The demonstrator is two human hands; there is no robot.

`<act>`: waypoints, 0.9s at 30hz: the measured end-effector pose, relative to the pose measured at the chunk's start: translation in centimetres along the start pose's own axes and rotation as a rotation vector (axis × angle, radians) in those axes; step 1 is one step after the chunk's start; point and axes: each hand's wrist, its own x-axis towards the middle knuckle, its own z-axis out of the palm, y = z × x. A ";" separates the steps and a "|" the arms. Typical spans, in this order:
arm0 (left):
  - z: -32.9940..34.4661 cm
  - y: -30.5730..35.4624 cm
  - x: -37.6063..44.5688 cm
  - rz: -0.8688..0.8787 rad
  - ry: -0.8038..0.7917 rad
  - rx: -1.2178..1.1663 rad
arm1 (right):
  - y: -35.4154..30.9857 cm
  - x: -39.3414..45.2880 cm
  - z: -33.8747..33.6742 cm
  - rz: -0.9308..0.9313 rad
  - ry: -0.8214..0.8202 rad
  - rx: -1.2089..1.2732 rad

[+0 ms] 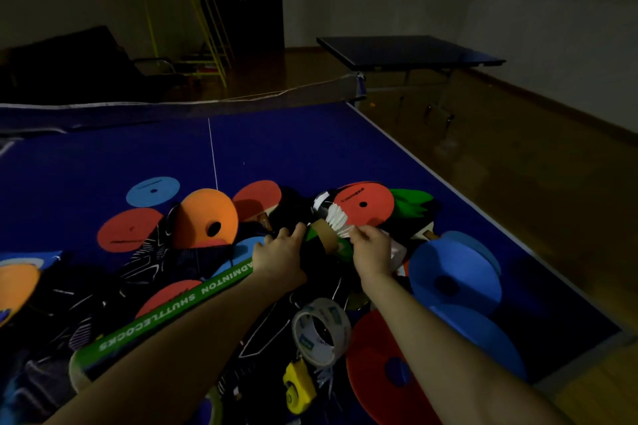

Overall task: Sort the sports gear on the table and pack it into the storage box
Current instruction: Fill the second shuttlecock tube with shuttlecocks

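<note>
A long green shuttlecock tube printed "BADMINTON SHUTTLECOCKS" lies diagonally across the gear pile. My left hand grips it near its upper end, where the cardboard mouth shows. My right hand pinches a white feather shuttlecock at that mouth. Flat marker discs surround the hands: a red disc, an orange disc, a light blue disc and big blue discs. No storage box is in sight.
A roll of clear tape and a yellow tape measure lie near my forearms. Dark patterned fabric covers much of the blue ping-pong table. The net runs across the back; a second table stands beyond.
</note>
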 end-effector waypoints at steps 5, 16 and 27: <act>-1.0 -0.8 -1.7 0.021 0.025 0.003 | -0.9 -2.8 0.8 -0.144 -0.093 -0.165; -1.0 -5.3 -8.1 0.107 0.041 0.132 | -1.8 -12.1 4.5 0.019 -0.203 0.159; -0.9 -12.7 -13.9 0.085 0.079 0.124 | -3.9 -18.8 9.1 0.108 -0.404 0.292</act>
